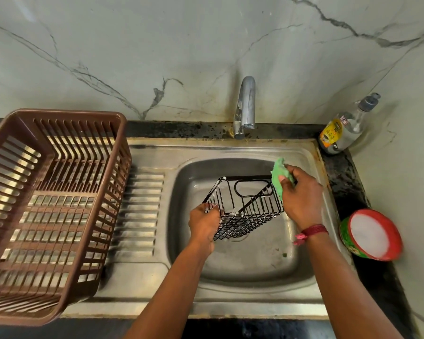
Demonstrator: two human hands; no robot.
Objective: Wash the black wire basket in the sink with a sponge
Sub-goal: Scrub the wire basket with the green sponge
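Gripping the soapy black wire basket [245,206] by one corner, the left hand [203,225] risks slipping as the right hand [301,199], pinching the green sponge [280,176], scrubs opposite.

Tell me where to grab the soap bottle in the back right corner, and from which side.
Probably the clear soap bottle is best taken around its wide lower body, approached from the front left, over the sink rim. It leans into the wall corner, so the back and right look blocked, and the narrow pump top offers less to grip.
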